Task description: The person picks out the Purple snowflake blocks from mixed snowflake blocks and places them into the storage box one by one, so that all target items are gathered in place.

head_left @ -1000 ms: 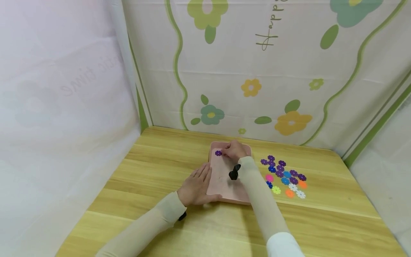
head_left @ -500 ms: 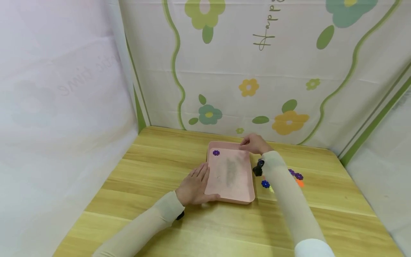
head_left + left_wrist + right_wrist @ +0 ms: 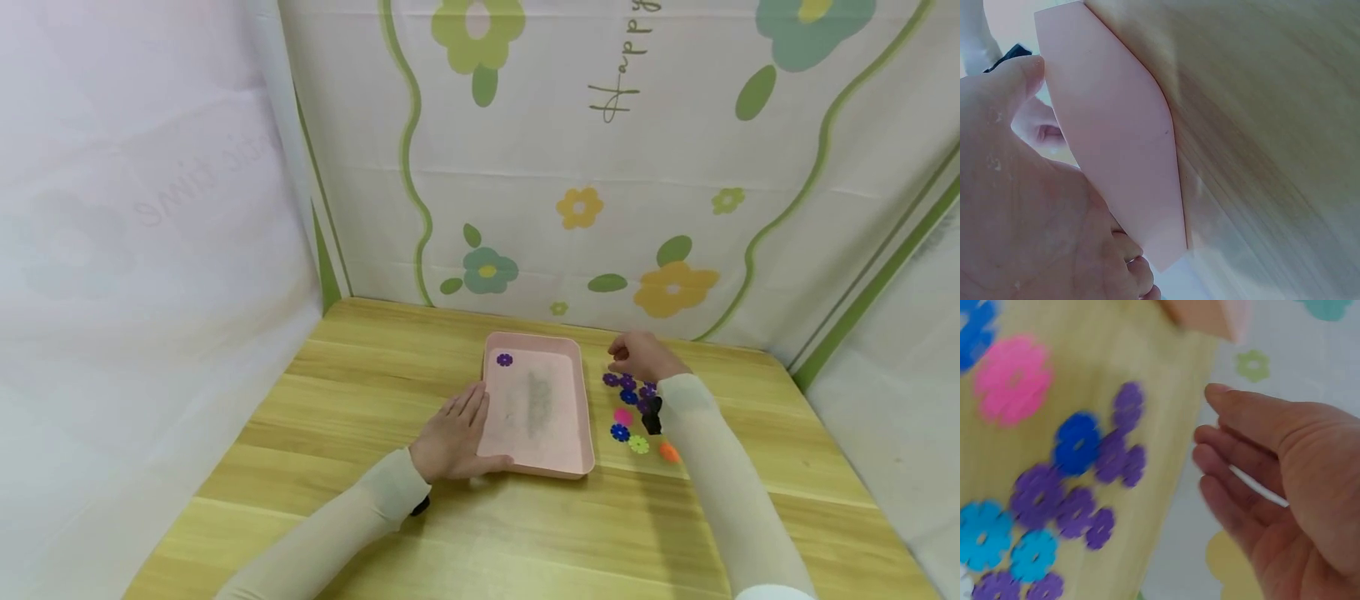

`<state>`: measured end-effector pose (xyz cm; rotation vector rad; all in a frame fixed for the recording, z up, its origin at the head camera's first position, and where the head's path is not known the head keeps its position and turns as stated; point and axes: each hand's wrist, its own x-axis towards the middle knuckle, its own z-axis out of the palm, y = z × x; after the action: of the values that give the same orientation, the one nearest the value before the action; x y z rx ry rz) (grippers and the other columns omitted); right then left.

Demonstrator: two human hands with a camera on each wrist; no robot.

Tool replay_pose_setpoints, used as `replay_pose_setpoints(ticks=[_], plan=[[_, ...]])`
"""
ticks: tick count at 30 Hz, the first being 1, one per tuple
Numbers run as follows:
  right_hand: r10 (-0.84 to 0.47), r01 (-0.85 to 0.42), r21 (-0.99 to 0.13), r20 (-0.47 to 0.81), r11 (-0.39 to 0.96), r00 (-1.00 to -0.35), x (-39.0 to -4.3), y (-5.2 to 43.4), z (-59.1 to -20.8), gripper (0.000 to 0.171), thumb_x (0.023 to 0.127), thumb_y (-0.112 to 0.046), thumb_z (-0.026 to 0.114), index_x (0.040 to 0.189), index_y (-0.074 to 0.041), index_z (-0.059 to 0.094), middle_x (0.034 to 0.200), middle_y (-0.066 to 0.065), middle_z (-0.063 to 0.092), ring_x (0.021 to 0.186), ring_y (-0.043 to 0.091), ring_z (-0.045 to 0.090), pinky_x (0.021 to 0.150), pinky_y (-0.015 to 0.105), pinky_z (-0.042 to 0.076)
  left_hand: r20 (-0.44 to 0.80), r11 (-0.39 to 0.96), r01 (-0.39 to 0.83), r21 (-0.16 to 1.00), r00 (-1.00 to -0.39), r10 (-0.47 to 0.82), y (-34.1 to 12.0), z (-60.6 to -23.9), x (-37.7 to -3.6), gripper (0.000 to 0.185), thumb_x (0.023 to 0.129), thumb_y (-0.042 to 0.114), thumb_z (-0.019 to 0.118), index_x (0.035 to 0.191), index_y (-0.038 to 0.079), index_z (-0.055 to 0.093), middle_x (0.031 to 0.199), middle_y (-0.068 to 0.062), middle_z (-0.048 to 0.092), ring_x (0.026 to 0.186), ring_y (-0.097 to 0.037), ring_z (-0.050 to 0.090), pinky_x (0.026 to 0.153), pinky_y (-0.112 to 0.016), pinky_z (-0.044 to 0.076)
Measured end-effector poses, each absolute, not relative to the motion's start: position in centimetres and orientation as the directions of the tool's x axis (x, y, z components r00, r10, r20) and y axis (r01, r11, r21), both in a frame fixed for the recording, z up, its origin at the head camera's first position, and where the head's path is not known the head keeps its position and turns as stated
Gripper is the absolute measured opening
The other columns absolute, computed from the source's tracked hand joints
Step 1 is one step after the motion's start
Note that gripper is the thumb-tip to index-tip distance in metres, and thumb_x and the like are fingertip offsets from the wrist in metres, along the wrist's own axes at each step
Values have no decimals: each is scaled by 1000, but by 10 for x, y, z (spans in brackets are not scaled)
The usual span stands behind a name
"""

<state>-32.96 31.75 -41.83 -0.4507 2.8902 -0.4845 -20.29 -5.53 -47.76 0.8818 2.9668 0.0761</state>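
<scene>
A: Where do the two hands lie in this figure?

B: The left hand (image 3: 453,433) rests on the near left corner of the pink tray (image 3: 558,454), fingers (image 3: 472,402) straight along its left rim and the thumb pressed to the near edge. The right hand (image 3: 643,357) hovers over the far end of a pile of flower pieces (image 3: 628,396); its fingers (image 3: 1235,481) are loosely curled and apart, and hold nothing in the wrist view.

A: And the pieces themselves?

B: One purple flower (image 3: 505,360) lies inside the tray, at the far left corner, well beyond the left fingertips. All the others, purple, blue, pink, green and orange, lie on the table (image 3: 360,383) just below and beside the right fingers, to the right of the tray.

A: How far along does the work appear?

B: Judged from this layout, it is barely begun: one piece placed, the rest of the pile still to be moved.
</scene>
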Motion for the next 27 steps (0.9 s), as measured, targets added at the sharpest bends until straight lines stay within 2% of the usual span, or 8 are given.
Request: replay_pose_setpoints(ticks=[3,7,10,13,20,27], plan=[[-365,-326,-277,-100,904,-926,-328,324,-432,35,99,-9,73,130,8,68,123,27,73,111,40,72,98,54,60,-38,835,546,71,-835,550,-55,-469,-199,112,95,83,45,164,-5,30,175,-22,24,163,-34,27,132,-47,30],[-425,-402,-227,-61,887,-903,-326,330,-446,32,99,-6,72,127,8,70,118,26,75,104,38,74,93,53,62,-43,832,549,86,-832,553,-54,-460,-195,110,95,80,48,162,-6,33,173,-23,28,161,-35,31,130,-48,33],[-446,-429,-212,-38,878,-894,-326,331,-454,30,98,-4,72,125,9,70,112,25,76,99,35,74,89,52,63,-48,834,546,80,-833,551,-54,-462,-196,110,96,80,47,163,-5,31,174,-23,25,162,-35,28,131,-48,31],[-439,-424,-203,-36,883,-898,-327,331,-460,32,98,-5,73,126,8,70,112,24,76,100,35,74,92,53,62,-44,837,542,73,-837,546,-55,-466,-198,111,96,82,45,164,-5,29,175,-21,23,163,-34,26,132,-47,29],[-403,-383,-229,-42,895,-914,-326,329,-468,35,98,-8,74,129,7,69,120,26,74,110,40,72,98,56,60,-53,837,539,93,-837,545,-55,-461,-196,111,95,81,47,163,-5,30,175,-22,23,163,-35,27,132,-49,30],[-395,-361,-299,-61,883,-917,-329,331,-466,31,97,-7,75,124,7,72,112,22,76,101,33,73,93,53,62,-43,832,545,103,-833,551,-56,-460,-195,111,96,81,46,163,-6,31,174,-23,24,163,-35,28,132,-49,30]])
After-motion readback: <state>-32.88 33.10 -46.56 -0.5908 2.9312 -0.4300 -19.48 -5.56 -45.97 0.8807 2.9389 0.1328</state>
